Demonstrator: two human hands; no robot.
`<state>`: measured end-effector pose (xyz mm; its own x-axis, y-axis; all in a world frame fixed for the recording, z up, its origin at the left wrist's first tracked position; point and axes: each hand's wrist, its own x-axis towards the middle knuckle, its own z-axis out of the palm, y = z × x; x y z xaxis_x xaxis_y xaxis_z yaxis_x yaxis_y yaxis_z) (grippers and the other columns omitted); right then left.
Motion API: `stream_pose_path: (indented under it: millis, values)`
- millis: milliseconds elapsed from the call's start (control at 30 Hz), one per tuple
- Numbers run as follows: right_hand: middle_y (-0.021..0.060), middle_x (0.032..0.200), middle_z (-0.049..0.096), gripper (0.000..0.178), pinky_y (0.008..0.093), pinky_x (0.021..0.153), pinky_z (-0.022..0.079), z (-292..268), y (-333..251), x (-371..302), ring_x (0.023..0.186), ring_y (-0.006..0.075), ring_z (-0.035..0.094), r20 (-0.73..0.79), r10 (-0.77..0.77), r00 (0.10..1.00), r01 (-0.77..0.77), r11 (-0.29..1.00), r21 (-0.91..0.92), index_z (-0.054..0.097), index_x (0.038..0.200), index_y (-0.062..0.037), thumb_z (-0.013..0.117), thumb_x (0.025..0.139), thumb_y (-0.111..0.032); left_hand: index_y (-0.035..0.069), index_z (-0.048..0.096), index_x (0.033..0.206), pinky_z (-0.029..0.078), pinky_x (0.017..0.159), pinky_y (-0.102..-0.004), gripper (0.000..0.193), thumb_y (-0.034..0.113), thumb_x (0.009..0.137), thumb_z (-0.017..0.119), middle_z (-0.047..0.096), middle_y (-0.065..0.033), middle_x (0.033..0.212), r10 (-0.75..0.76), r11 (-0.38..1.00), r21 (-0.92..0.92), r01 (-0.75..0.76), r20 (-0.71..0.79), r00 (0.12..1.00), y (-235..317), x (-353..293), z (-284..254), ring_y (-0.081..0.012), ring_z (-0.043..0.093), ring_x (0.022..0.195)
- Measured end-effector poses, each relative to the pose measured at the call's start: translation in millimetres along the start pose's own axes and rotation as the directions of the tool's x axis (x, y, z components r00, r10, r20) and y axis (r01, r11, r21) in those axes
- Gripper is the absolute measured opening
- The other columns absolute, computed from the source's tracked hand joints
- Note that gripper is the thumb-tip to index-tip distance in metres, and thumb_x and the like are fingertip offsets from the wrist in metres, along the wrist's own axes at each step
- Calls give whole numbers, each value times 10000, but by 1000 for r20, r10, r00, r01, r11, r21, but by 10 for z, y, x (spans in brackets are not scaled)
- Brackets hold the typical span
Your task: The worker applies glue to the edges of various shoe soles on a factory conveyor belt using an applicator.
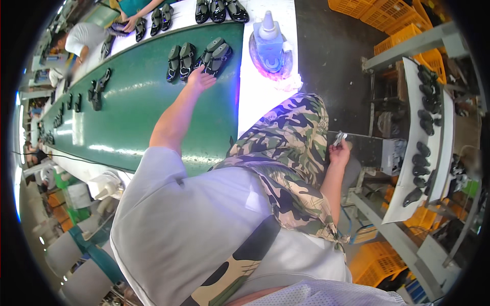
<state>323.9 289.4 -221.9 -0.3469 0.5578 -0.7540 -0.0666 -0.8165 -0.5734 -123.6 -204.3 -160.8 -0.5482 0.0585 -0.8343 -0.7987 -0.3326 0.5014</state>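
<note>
A: Surroundings?
B: Blue bottle [269, 50] with white nozzle, upright on the white ledge [251, 104], right of the green surface [135, 122]. Orange crates [400, 23] beyond. Camouflage apron [286, 135] lies between the hands.
A: Hands?
B: Left hand [201, 80] spread, just beside the black shoes [187, 60]; contact cannot be told. Right hand [339, 151] pinches a small silvery item [340, 136], kind unclear.
A: Shoes?
B: On the green surface; glossy, strapped, grey forms inside.

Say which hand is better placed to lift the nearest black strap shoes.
Left, probably: the left hand is open, just at those black strap shoes. The right hand is farther off, beside the camouflage apron, holding a small silvery object.
</note>
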Motion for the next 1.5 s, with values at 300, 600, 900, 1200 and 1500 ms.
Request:
stream_pose_path:
  millis: [300,600,900,1200,1500]
  values:
    - [47,842,635,129,380,627,485,540,-355,-490,730,213,607,99,-145,984,160,974,-162,614,953,-97,684,881,-178,77,338,1461,387,1084,-579,775,562,912,593,395,-177,1487,-179,763,-639,102,-57,982,46,355,1153,-396,440,1327]
    - [47,863,642,129,401,644,474,882,-447,-731,753,212,609,150,-190,970,215,960,-179,596,968,-105,683,881,-142,-3,437,1265,443,1021,-638,375,16,910,558,453,-232,1345,149,772,-618,-150,-54,987,-309,692,1090,-389,472,1261]
    - [38,841,641,145,342,619,479,1810,-458,-871,723,161,603,278,-237,931,322,891,-319,608,945,-85,717,850,-94,-22,457,1285,489,1018,-523,502,-26,818,641,597,-181,1237,448,894,-261,-364,482,753,-386,-730,529,-359,590,1163]
    - [24,814,618,227,240,610,478,3271,-410,-1732,690,94,577,702,-363,613,644,745,-177,626,893,6,794,743,-16,-6,625,1153,482,977,-368,523,130,690,827,682,-91,1060,638,376,-16,-927,730,246,-244,-1765,1297,-217,643,1033]
    - [29,820,628,191,244,673,506,3457,-400,-2043,724,95,601,761,-393,516,760,620,-195,616,883,-4,775,775,-8,-21,601,1106,543,897,-424,425,27,714,758,688,-198,1108,377,-597,-260,-759,744,-552,-214,-2379,1629,-356,682,1017]
